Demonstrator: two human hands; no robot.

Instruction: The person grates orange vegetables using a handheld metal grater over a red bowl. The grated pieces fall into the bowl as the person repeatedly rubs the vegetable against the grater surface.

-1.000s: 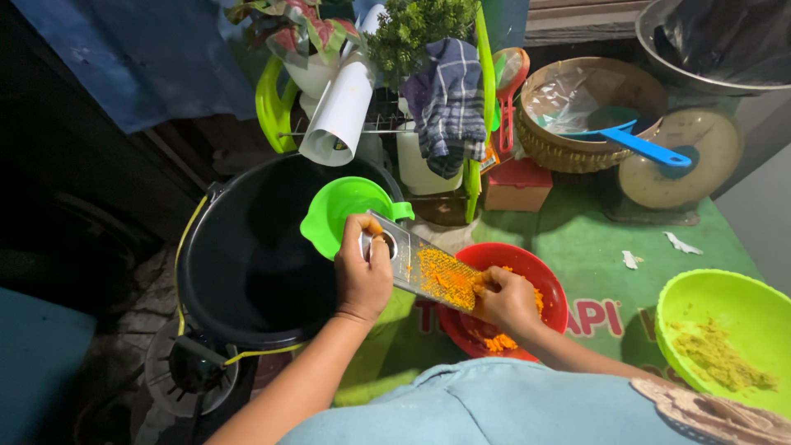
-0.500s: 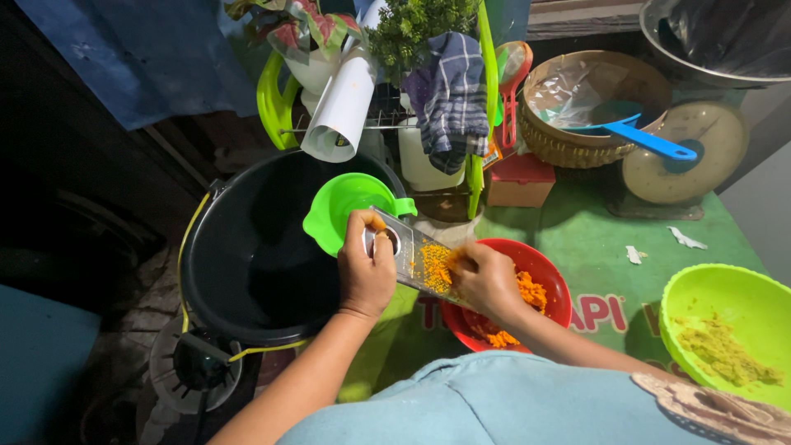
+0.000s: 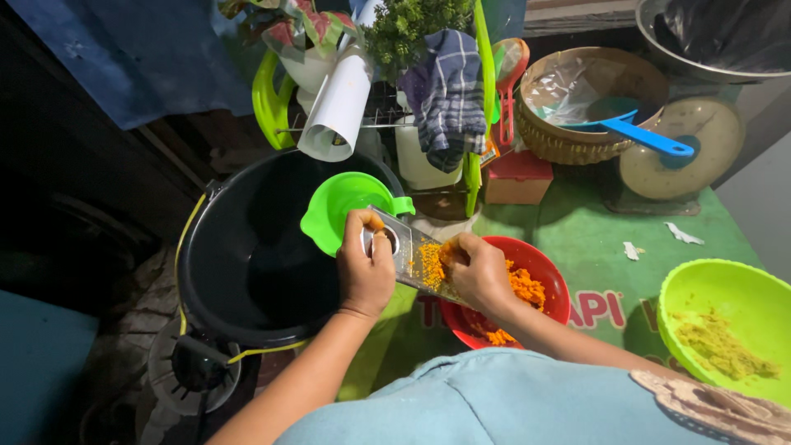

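Observation:
My left hand (image 3: 365, 268) grips the upper end of a flat metal grater (image 3: 409, 254) that slants down over a red bowl (image 3: 550, 280). My right hand (image 3: 479, 270) presses a small orange piece against the grater's face, high up near its middle; the piece itself is mostly hidden under my fingers. Orange gratings (image 3: 524, 288) coat the grater and pile up in the red bowl below. The bowl rests on a green table cover (image 3: 577, 231).
A large black bucket (image 3: 247, 247) with a green scoop (image 3: 342, 206) sits at the left. A lime bowl (image 3: 729, 325) with yellowish gratings stands at the right. Behind are a woven basket (image 3: 577, 140) with a blue scoop, a red box (image 3: 517, 177), a scale and a dish rack with a checked cloth.
My right hand has slid up the grater, from its lower end over the bowl toward the middle. My left hand keeps its hold on the top.

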